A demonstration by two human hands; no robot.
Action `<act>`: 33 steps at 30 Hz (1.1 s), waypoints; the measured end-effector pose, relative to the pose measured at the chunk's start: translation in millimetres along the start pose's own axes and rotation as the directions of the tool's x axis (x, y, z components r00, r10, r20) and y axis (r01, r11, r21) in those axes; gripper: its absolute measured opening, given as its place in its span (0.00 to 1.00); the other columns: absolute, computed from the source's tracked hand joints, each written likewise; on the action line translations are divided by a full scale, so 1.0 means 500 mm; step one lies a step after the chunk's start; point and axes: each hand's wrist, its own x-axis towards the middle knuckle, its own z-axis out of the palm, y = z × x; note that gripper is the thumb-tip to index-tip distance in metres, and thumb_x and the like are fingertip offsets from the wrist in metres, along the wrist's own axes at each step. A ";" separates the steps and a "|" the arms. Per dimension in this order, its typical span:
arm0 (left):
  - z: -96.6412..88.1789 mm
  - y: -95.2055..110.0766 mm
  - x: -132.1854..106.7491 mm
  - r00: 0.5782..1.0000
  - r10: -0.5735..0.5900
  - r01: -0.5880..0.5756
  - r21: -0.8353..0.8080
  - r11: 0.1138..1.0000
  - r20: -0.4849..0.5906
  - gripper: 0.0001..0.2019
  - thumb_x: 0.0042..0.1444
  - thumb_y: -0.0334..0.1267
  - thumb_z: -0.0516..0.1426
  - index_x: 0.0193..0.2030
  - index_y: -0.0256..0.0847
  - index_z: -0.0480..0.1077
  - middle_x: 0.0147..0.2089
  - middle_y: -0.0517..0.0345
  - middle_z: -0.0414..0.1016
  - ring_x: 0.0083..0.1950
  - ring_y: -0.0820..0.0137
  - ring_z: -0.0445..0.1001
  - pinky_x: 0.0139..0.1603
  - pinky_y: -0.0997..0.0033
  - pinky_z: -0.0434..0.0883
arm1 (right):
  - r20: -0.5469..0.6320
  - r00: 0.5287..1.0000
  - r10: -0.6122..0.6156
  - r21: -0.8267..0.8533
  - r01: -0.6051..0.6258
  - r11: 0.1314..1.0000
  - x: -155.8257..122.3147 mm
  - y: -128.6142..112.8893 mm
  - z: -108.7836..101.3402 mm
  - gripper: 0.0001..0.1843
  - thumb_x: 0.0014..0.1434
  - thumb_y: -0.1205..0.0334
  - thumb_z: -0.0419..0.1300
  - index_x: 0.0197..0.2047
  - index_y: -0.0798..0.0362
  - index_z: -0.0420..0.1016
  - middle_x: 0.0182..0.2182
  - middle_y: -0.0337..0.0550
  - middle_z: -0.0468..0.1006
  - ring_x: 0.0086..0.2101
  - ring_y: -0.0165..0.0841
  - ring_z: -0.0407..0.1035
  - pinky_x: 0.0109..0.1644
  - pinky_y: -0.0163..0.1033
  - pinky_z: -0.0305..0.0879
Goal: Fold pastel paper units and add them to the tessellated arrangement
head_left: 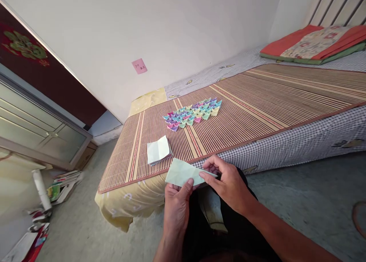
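Observation:
A pale green sheet of folded paper (183,172) is held over my lap, just off the bed's front edge. My left hand (177,201) grips its lower left side, thumb on top and fingers beneath. At the paper's pointed right end, my right hand (224,180) pinches it between thumb and fingers. Beyond my left hand, a stack of pale paper sheets (158,150) lies on the bamboo mat, its top sheet creased. Farther back on the mat, several small folded paper boats (194,115) in pink, purple, blue, green and yellow stand in rows.
The striped bamboo mat (243,113) covers the bed. A folded red and floral quilt (311,44) lies at the far right. A pink note (139,66) is stuck to the wall. Books (64,184) and a white roll (42,189) are on the floor at left.

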 end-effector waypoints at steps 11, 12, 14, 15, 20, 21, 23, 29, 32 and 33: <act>-0.023 0.005 0.008 0.988 -0.152 0.152 -0.201 0.968 0.013 0.17 0.55 0.37 0.69 0.51 0.36 0.78 0.47 0.48 0.85 0.48 0.61 0.82 0.48 0.67 0.78 | 0.079 0.996 -0.037 0.093 0.030 0.995 0.009 -0.012 -0.005 0.09 0.66 0.61 0.59 0.33 0.51 0.74 0.27 0.36 0.71 0.29 0.31 0.66 0.34 0.37 0.63; -0.028 0.006 0.010 0.984 -0.175 0.173 -0.244 0.954 0.014 0.17 0.57 0.36 0.68 0.52 0.37 0.78 0.49 0.48 0.84 0.49 0.63 0.82 0.47 0.68 0.78 | 0.087 0.996 -0.029 0.098 0.021 0.995 0.009 -0.010 -0.008 0.09 0.66 0.61 0.59 0.33 0.51 0.74 0.27 0.36 0.71 0.29 0.31 0.65 0.33 0.37 0.62; -0.037 0.007 0.013 0.980 -0.200 0.197 -0.304 0.932 0.021 0.15 0.58 0.35 0.67 0.52 0.37 0.78 0.50 0.48 0.84 0.48 0.65 0.81 0.47 0.70 0.78 | 0.104 0.994 -0.033 0.103 0.022 0.994 0.009 -0.008 -0.012 0.09 0.66 0.61 0.59 0.33 0.51 0.74 0.28 0.36 0.71 0.29 0.32 0.65 0.33 0.37 0.62; -0.039 0.007 0.014 0.977 -0.211 0.208 -0.321 0.924 0.028 0.14 0.59 0.34 0.67 0.51 0.37 0.78 0.49 0.48 0.84 0.47 0.66 0.81 0.46 0.70 0.78 | 0.115 0.992 -0.043 0.104 0.031 0.994 0.009 -0.007 -0.013 0.09 0.66 0.61 0.60 0.33 0.51 0.74 0.28 0.36 0.71 0.30 0.32 0.66 0.34 0.37 0.62; -0.045 0.006 0.010 0.932 -0.328 0.361 -0.334 0.871 0.152 0.10 0.54 0.32 0.69 0.43 0.35 0.79 0.45 0.50 0.83 0.45 0.64 0.80 0.46 0.66 0.78 | 0.155 0.972 -0.175 0.126 0.156 0.980 0.011 -0.008 -0.018 0.07 0.68 0.65 0.60 0.36 0.50 0.75 0.37 0.39 0.76 0.41 0.35 0.72 0.46 0.39 0.67; -0.046 0.006 0.007 0.913 -0.355 0.403 -0.319 0.858 0.198 0.12 0.52 0.32 0.70 0.43 0.36 0.79 0.47 0.50 0.83 0.47 0.62 0.80 0.47 0.62 0.78 | 0.155 0.965 -0.212 0.128 0.193 0.973 0.012 -0.007 -0.020 0.06 0.68 0.64 0.61 0.37 0.49 0.76 0.40 0.40 0.76 0.44 0.35 0.73 0.50 0.40 0.67; -0.045 0.009 0.001 0.871 -0.399 0.473 -0.270 0.839 0.287 0.15 0.50 0.32 0.72 0.44 0.37 0.79 0.49 0.48 0.83 0.53 0.56 0.79 0.52 0.55 0.78 | 0.163 0.949 -0.271 0.117 0.254 0.960 0.012 -0.005 -0.028 0.05 0.69 0.64 0.62 0.38 0.48 0.77 0.44 0.42 0.77 0.49 0.37 0.72 0.54 0.42 0.67; -0.030 0.010 -0.018 0.869 -0.391 0.449 -0.149 0.881 0.302 0.12 0.46 0.34 0.74 0.32 0.35 0.77 0.34 0.55 0.80 0.38 0.69 0.78 0.40 0.73 0.74 | 0.278 0.896 -0.346 0.054 0.344 0.937 0.011 -0.003 -0.057 0.06 0.69 0.64 0.62 0.39 0.48 0.79 0.54 0.44 0.74 0.59 0.40 0.67 0.64 0.48 0.61; -0.026 0.004 -0.021 0.951 -0.230 0.250 -0.072 0.966 0.207 0.12 0.46 0.35 0.74 0.29 0.35 0.75 0.28 0.60 0.76 0.32 0.76 0.72 0.37 0.78 0.70 | 0.295 0.896 -0.332 0.048 0.333 0.942 0.012 -0.003 -0.061 0.05 0.69 0.64 0.61 0.40 0.47 0.79 0.59 0.44 0.72 0.61 0.40 0.65 0.65 0.48 0.60; -0.026 0.002 -0.022 0.974 -0.161 0.167 -0.025 0.986 0.162 0.12 0.47 0.36 0.74 0.29 0.35 0.75 0.29 0.60 0.76 0.32 0.76 0.72 0.38 0.77 0.69 | 0.268 0.910 -0.316 0.044 0.316 0.948 0.012 -0.003 -0.061 0.05 0.69 0.65 0.61 0.42 0.47 0.79 0.59 0.45 0.72 0.60 0.40 0.66 0.65 0.48 0.61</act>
